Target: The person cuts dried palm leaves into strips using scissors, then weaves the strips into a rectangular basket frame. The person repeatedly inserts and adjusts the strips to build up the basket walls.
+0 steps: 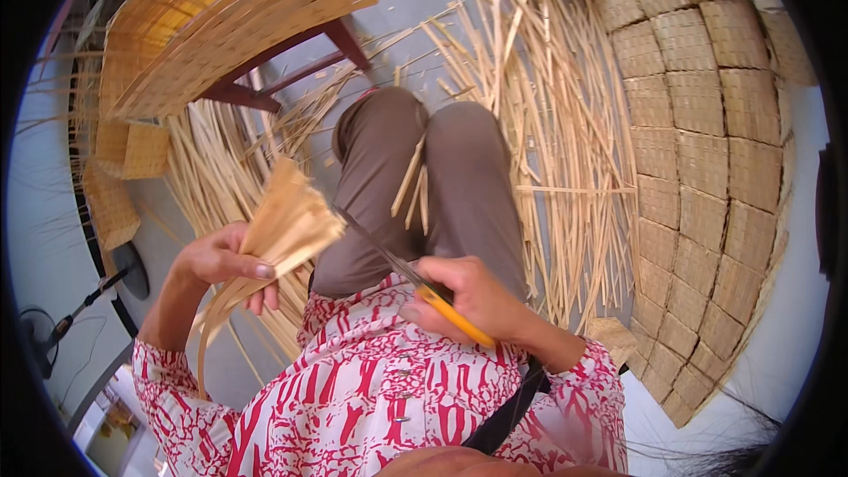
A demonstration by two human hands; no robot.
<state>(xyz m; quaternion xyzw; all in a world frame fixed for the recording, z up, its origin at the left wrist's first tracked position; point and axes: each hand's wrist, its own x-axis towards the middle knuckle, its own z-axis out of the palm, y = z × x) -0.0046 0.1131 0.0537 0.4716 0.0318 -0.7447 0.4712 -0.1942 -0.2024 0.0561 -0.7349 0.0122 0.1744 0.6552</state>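
Observation:
My left hand (231, 261) is closed around a bundle of flat, pale wooden strips (287, 223), with the thumb pressed across them. The bundle's wide, fanned end points up and away from me, and thin tails of the strips hang below the wrist. In my right hand (477, 296) is a bladed tool with a yellow handle (458, 318). Its long, thin dark blade (382, 249) reaches toward the fanned end, the tip close to the strips; whether they touch I cannot tell. The grip hides whether this is a knife or scissors. Both hands are above my lap.
A few short strips (415, 185) lie between my knees. Long loose strips (565, 150) cover the floor at right, with another heap (212, 159) at left. Woven baskets (685, 132) stack along the right. A large woven piece (256, 26) rests on a dark red stool (340, 44).

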